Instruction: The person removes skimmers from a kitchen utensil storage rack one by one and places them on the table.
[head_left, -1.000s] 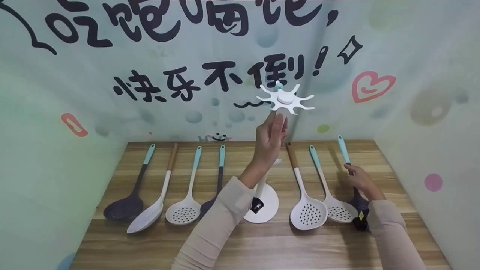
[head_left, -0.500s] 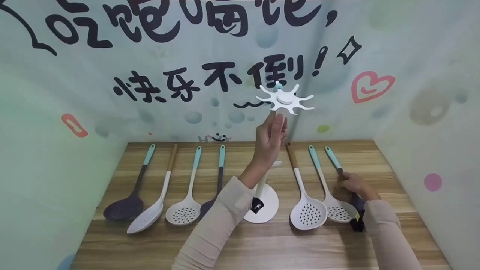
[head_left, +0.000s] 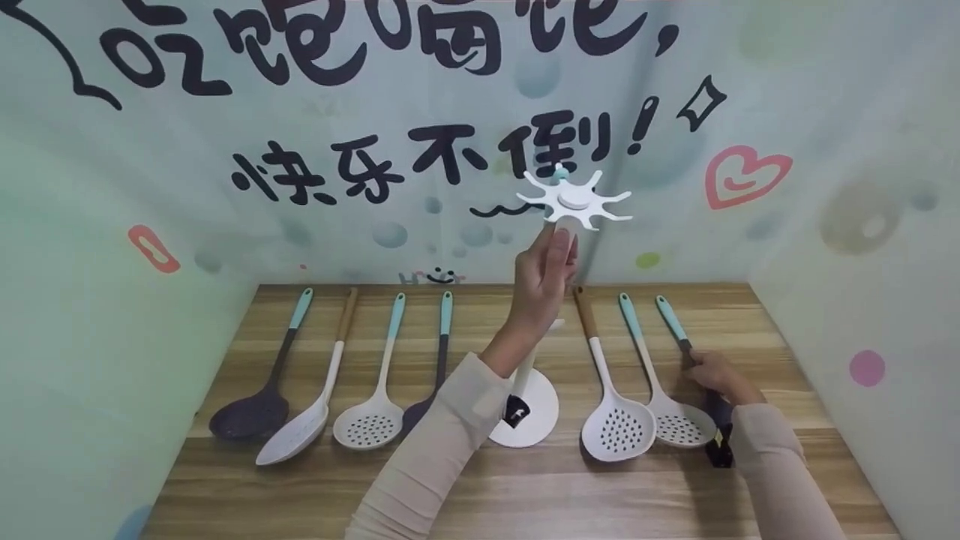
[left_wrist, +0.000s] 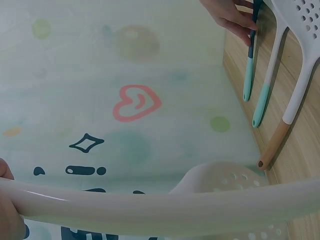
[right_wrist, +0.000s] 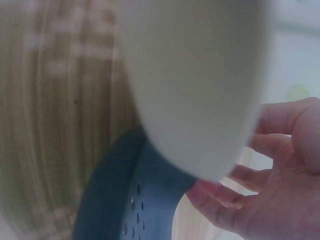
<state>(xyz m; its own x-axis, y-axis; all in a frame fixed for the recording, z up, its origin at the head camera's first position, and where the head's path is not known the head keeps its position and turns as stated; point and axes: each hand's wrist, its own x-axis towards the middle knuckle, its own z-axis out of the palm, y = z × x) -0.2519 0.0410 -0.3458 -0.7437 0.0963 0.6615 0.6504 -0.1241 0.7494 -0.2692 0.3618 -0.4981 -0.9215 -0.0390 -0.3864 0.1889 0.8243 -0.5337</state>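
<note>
My left hand [head_left: 544, 277] grips the upper pole of a white utensil stand, just under its star-shaped hook rack [head_left: 576, 196]. The stand's round base [head_left: 540, 416] rests on the wooden table. Behind the pole [left_wrist: 150, 207], a pale perforated utensil [left_wrist: 220, 177] hangs; its turquoise handle tip shows behind the rack in the head view. At the right, my right hand [head_left: 720, 375] holds the shaft of a dark slotted spoon with a turquoise handle [head_left: 671, 319]. Its head is mostly hidden by hand and sleeve; slits show in the dark bowl [right_wrist: 145, 200] in the right wrist view.
Between stand and right hand lie a wooden-handled white skimmer [head_left: 619, 431] and a turquoise-handled one [head_left: 681, 429]. On the left lie a dark ladle [head_left: 247, 420], a white spoon [head_left: 292, 436], a white skimmer [head_left: 367, 426] and another dark utensil [head_left: 441, 360]. Printed cloth walls enclose the table.
The dark slotted spoon's handle has come down and left beside the turquoise-handled skimmer, moved by my right hand. My left hand keeps its hold on the stand.
</note>
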